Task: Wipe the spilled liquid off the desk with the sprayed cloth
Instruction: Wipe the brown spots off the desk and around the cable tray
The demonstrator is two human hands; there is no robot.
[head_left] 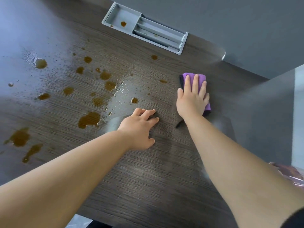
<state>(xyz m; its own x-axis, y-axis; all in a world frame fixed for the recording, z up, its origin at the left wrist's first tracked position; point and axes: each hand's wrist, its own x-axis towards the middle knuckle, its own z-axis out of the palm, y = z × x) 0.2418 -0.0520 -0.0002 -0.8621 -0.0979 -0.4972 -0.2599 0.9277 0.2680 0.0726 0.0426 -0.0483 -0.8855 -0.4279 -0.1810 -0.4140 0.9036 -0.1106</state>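
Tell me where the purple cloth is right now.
In the head view the purple cloth lies on the desk right of centre, pressed under the right hand, right of the brown spills and below the grey tray.

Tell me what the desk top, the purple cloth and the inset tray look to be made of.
Desk top: dark wood-grain laminate or veneer, low sheen; fine straight grain lines.
Purple cloth: soft fabric, probably microfibre; folded thick, dark edging.
Inset tray: grey, smooth, likely moulded plastic, possibly painted metal; thin crisp dividers.

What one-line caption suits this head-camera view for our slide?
Right hand presses a purple cloth on the dark desk; left hand rests beside brown spills.
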